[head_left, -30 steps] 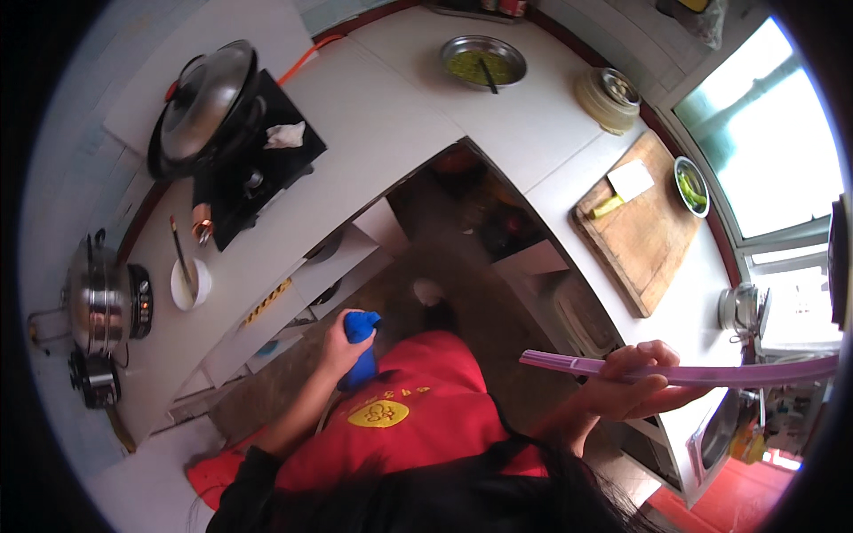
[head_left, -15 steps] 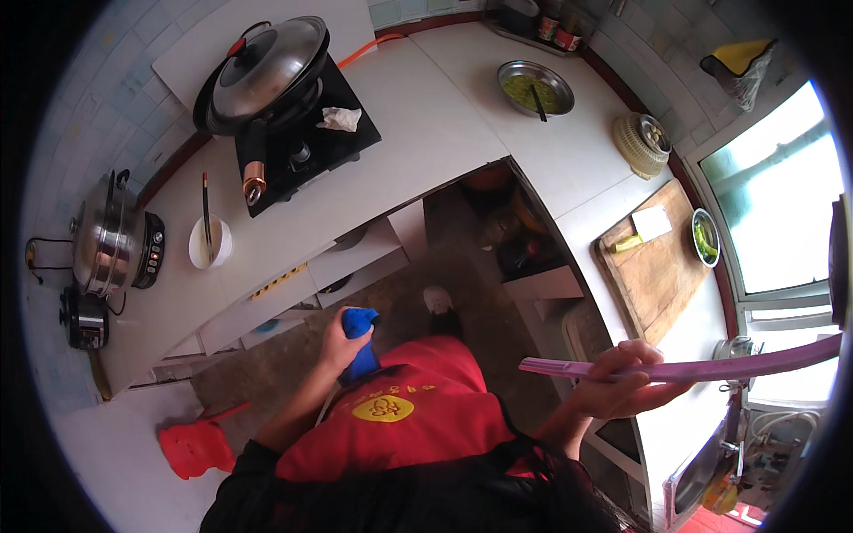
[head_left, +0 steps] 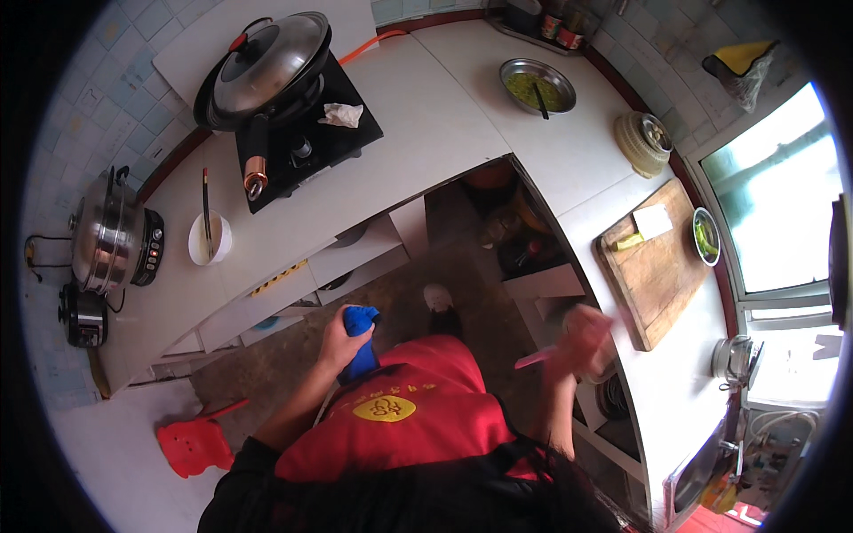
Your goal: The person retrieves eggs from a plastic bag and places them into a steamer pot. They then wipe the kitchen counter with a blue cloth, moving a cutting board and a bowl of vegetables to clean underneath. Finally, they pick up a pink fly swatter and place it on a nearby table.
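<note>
In my left hand (head_left: 334, 346), closed in front of the red apron (head_left: 418, 377), is a bunched blue cloth (head_left: 361, 322). My right hand (head_left: 582, 342) is smeared by motion beside the counter edge, just left of the cutting board (head_left: 653, 293). A pink strip (head_left: 533, 359) sticks out on the left of that hand, which appears closed around it; the rest of the strip is hidden or blurred. On the board lies a cleaver (head_left: 653, 221) with a yellow-green handle.
A lidded wok (head_left: 271, 75) stands on the black stove (head_left: 355, 142). Nearby are a white bowl with chopsticks (head_left: 211, 240), a metal bowl of green food (head_left: 538, 86), a steamer (head_left: 107, 240), a bowl of green peppers (head_left: 705, 238) and a red stool (head_left: 195, 447).
My right hand has moved up and slightly left with the pink strip, whose long right-hand part no longer shows. My left hand and the blue cloth have stayed put.
</note>
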The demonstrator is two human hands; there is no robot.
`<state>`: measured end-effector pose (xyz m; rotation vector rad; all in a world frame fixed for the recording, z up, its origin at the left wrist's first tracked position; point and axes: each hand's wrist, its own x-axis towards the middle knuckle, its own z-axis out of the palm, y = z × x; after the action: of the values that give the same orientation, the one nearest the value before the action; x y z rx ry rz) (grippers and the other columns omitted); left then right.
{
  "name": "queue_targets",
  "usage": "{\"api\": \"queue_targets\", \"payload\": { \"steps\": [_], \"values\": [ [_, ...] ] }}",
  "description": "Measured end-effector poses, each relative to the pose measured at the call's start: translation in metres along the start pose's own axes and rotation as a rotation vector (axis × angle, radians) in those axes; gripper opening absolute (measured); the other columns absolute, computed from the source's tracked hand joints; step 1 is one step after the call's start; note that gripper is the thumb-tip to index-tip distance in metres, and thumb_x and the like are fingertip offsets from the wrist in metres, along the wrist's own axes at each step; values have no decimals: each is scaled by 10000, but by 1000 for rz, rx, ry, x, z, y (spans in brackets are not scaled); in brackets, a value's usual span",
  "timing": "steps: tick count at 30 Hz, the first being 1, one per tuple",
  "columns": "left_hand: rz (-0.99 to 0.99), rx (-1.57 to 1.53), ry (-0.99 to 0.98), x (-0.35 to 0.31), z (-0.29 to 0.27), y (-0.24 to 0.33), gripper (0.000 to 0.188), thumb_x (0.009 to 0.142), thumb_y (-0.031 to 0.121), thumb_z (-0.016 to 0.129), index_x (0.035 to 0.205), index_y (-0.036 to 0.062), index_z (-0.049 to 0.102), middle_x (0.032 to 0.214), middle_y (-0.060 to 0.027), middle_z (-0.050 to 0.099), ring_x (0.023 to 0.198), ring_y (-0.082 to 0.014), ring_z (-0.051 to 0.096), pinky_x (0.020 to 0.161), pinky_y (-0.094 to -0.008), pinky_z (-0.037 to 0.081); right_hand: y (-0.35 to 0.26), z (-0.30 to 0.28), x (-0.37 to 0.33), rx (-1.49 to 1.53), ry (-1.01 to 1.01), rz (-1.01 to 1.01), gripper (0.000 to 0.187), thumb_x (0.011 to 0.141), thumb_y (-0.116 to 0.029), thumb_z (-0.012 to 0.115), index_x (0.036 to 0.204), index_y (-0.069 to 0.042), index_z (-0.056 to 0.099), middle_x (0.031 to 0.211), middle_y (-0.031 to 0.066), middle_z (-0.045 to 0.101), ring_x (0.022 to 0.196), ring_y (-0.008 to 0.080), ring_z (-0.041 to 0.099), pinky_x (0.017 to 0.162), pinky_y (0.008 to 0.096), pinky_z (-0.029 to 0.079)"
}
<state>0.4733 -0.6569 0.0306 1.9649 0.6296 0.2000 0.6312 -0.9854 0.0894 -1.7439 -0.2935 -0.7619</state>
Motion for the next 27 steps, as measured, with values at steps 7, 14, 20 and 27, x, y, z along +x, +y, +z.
{"api": "queue_targets", "payload": {
  "steps": [7, 14, 20, 27],
  "values": [
    [-20, 19, -6, -3, -6, 1, 378, 695, 215, 730, 969, 29, 547, 833, -104, 623, 759, -178, 605, 708, -320, 476, 20, 27, -49, -508, -627, 217, 534, 869, -53, 468, 1371, -200, 361, 845, 172, 580, 740, 357, 584, 631, 418, 460],
    [-89, -60, 12, -13, -4, -8, 375, 698, 234, 730, 970, 37, 563, 837, -97, 627, 765, -178, 605, 711, -316, 475, -3, 0, -46, -207, -643, 270, 495, 879, -25, 438, 1360, -128, 386, 681, 44, 507, 610, 109, 484, 567, 251, 424],
    [-92, -139, 29, -23, 4, -7, 355, 698, 211, 733, 966, 44, 571, 818, -86, 622, 731, -162, 594, 693, -309, 479, -8, 6, -17, -184, -718, 375, 475, 899, -58, 431, 1366, -125, 372, 635, 9, 480, 578, 81, 459, 554, 222, 406],
    [-202, -281, 228, -47, -2, -8, 321, 716, 186, 730, 950, 38, 567, 790, -54, 612, 682, -123, 580, 627, -290, 483, 54, 37, 30, 263, -745, 742, 394, 940, -147, 424, 1327, -81, 409, 655, -50, 486, 518, 24, 422, 453, 186, 348]
  ]
}}
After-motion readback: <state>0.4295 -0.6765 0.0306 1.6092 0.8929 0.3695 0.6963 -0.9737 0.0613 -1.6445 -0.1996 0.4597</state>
